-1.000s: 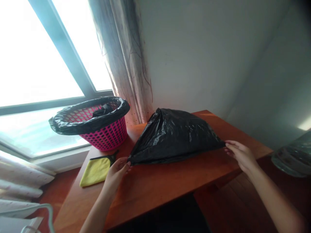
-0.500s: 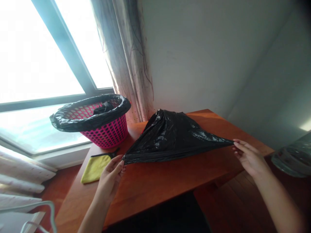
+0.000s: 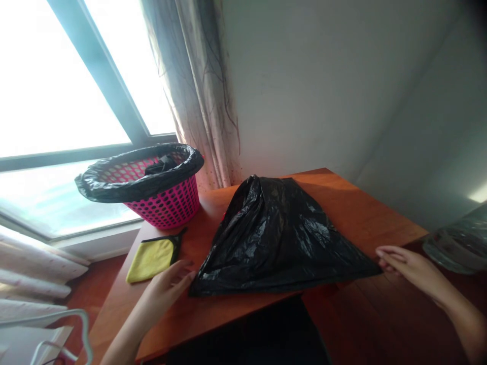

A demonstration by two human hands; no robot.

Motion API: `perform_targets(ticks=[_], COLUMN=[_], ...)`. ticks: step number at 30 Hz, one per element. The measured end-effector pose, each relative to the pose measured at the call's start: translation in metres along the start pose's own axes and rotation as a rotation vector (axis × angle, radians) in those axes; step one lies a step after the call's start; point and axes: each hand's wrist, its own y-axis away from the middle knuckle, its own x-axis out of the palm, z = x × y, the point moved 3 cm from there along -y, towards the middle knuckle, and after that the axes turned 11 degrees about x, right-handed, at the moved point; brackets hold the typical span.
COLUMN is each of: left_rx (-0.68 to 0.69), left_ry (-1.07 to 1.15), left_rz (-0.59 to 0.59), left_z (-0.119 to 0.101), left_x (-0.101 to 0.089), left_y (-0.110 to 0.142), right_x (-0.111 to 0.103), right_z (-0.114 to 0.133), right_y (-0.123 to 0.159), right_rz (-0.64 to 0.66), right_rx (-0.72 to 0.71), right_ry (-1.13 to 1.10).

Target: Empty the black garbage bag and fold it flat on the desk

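Note:
A black plastic bag [image 3: 279, 238] lies spread flat on the reddish wooden table [image 3: 353, 208], its wide edge reaching the table's near edge. My left hand [image 3: 167, 286] pinches the bag's near left corner. My right hand [image 3: 409, 268] pinches the near right corner, out past the table's right front edge. The bag is pulled taut between the two corners.
A pink perforated basket [image 3: 167, 203] lined with a black bag stands at the table's back left. A yellow cloth [image 3: 150, 259] lies in front of it. A curtain [image 3: 201, 91] hangs by the window. White hangers [image 3: 57, 339] show at lower left.
Both hands pulled the bag's corners toward me and lower, the right hand moving off the table's edge. The bag went from a raised tent shape to lying flatter.

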Motion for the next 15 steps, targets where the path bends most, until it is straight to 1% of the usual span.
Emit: perform_targets(ticks=[2,3,5,6,7,8,10,12,15], left_rx=[0.074,0.126,0.235,0.289,0.307,0.306,0.300,0.305,0.345], left_ry=[-0.180,-0.255,-0.312,-0.310,-0.293,-0.280,-0.267,-0.243,-0.185], left_rz=[-0.040,-0.053,-0.020,0.009,0.030,0.038,0.016,0.005,0.011], left_z=[-0.006,-0.011,-0.023,-0.028,-0.032,-0.034,-0.036,-0.035,-0.037], left_x=[-0.001,0.001,0.012,0.021,0.030,0.040,0.059,0.076,0.096], left_y=[-0.027,-0.044,-0.088,-0.112,-0.138,-0.164,-0.214,-0.257,-0.305], right_x=[0.001,0.005,0.021,0.032,0.045,0.057,0.080,0.100,0.125], right_z=[0.020,0.036,0.073,0.092,0.110,0.125,0.152,0.170,0.191], right_y=[-0.026,-0.040,-0.068,-0.082,-0.096,-0.111,-0.140,-0.167,-0.202], right_rz=[-0.013,0.007,0.057,0.084,0.103,0.111,0.092,0.073,0.078], right_rx=[-0.035,-0.057,-0.105,-0.110,-0.097,-0.072,-0.063,-0.067,-0.082], right_ry=[0.002,0.008,0.010,0.011,0.012,0.018,0.019,0.009,-0.017])
